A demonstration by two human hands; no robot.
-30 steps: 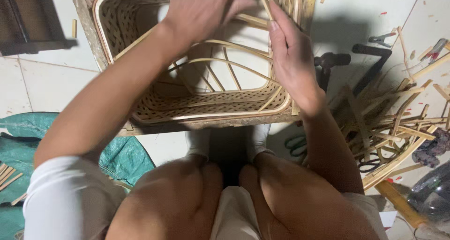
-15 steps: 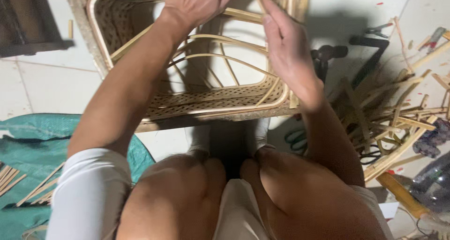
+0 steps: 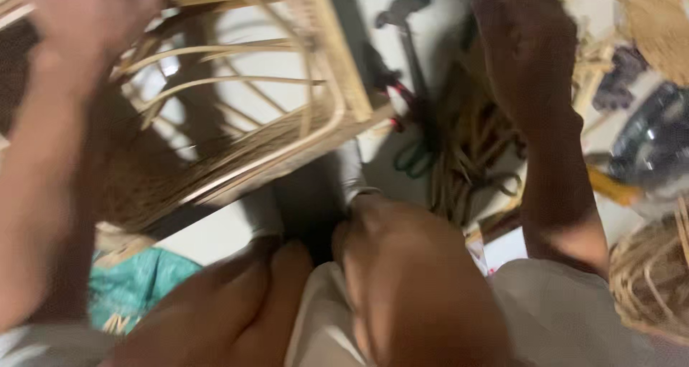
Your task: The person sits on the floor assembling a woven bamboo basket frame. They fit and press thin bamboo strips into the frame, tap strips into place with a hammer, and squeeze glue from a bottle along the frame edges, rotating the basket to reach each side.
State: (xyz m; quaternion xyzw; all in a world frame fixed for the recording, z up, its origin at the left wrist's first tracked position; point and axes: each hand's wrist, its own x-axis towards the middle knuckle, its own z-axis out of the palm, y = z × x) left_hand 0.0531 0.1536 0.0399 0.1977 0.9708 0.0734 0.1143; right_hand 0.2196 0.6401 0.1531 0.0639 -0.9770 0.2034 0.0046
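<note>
My left hand (image 3: 86, 15) is up at the top left corner of the view, blurred, held against the upper rim of the pale woven cane frame basket (image 3: 287, 123); I cannot tell whether its fingers are closed around a strand or only pressed on it. My right hand (image 3: 527, 44) is off the basket, over on the right side above the loose heap of tan cane strips (image 3: 466, 152) on the white tiled floor (image 3: 445, 15); its fingers point away from me and seem curled, but the blur hides whether they grip anything. The basket stands tilted on the floor in front of my knees, its near bottom corner just beside my legs, bent ribs showing through its open middle and a tight woven band along its lower edge. Between the basket and the cane heap lies a dark metal hammer (image 3: 405, 22), head toward the far edge of the view, and near it a tool with red handles (image 3: 398, 94), too smeared to name. A teal woven sack (image 3: 129, 288) lies on the floor at my lower left. At the right edge sit a dark shiny object (image 3: 649, 144) that I cannot make out and, below it, part of a round woven cane piece (image 3: 646, 281)
</note>
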